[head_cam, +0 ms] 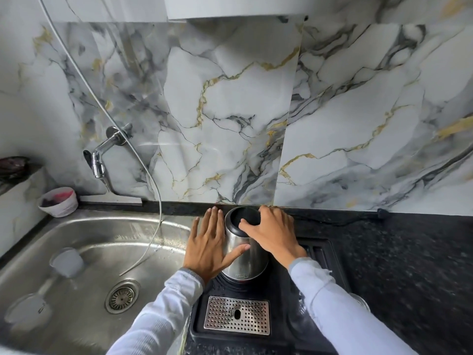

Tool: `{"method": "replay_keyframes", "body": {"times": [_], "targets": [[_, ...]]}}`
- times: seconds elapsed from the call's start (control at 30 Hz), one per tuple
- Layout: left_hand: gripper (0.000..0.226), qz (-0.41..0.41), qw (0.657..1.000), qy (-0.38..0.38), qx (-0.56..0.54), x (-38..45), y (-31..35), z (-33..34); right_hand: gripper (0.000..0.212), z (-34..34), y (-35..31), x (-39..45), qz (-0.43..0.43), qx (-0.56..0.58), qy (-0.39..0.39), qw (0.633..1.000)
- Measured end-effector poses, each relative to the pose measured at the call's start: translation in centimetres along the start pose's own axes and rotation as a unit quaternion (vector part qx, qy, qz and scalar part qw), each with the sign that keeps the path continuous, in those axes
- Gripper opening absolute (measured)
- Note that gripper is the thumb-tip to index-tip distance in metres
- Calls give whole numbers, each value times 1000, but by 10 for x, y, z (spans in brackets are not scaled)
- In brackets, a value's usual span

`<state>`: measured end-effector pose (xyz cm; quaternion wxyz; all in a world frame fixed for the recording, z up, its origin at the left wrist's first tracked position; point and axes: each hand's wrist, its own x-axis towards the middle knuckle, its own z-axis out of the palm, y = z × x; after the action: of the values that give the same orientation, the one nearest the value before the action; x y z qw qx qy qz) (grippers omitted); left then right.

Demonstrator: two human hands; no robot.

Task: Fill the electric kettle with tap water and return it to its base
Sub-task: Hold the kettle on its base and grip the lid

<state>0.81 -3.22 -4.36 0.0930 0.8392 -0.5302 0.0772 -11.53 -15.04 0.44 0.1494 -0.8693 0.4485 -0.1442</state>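
Head view: the steel sink (84, 234) was seen left of the black tray (322, 254), on which the kettle (243, 254) stood upright. The left hand (208, 248) was laid flat and open against the kettle's side. The right hand (271, 233) was curled over its black lid, gripping it.

Under the right hand (270, 233), the kettle (243, 252) handle is hidden; the left hand (210, 245) covers its near side. Both sleeves run off the bottom edge.
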Motion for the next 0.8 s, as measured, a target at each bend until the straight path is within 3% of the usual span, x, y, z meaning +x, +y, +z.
{"method": "replay_keyframes", "body": {"times": [0.1, 0.23, 0.43, 0.5, 0.53, 0.57, 0.63, 0.73, 0.8], "targets": [[114, 5, 1000, 5, 5, 0, -2, 3, 57, -4, 1, 4, -5, -2, -33, 999], [115, 7, 1000, 10, 6, 1, -3, 4, 47, -16, 16, 12, 9, 161, -104, 981], [114, 9, 1000, 12, 8, 0, -3, 6, 57, -27, 54, 18, 36, 393, -207, 895], [114, 12, 1000, 12, 10, 1, -4, 6, 49, -32, 61, 21, -12, 378, -266, 887], [114, 13, 1000, 9, 13, 1, -4, 6, 56, -31, 62, 21, -34, 348, -283, 893], [114, 13, 1000, 9, 17, 1, -4, 6, 68, -29, 59, 20, -44, 311, -271, 910], [115, 12, 1000, 10, 24, 2, -4, 6, 80, -16, 50, 14, -48, 220, -163, 961], [115, 10, 999, 8, 35, 1, -4, 6, 65, 7, 43, 8, -76, 132, 28, 988], [115, 9, 999, 4, 41, 1, -4, 5, 58, 13, 46, 12, -97, 104, 74, 987]]}}
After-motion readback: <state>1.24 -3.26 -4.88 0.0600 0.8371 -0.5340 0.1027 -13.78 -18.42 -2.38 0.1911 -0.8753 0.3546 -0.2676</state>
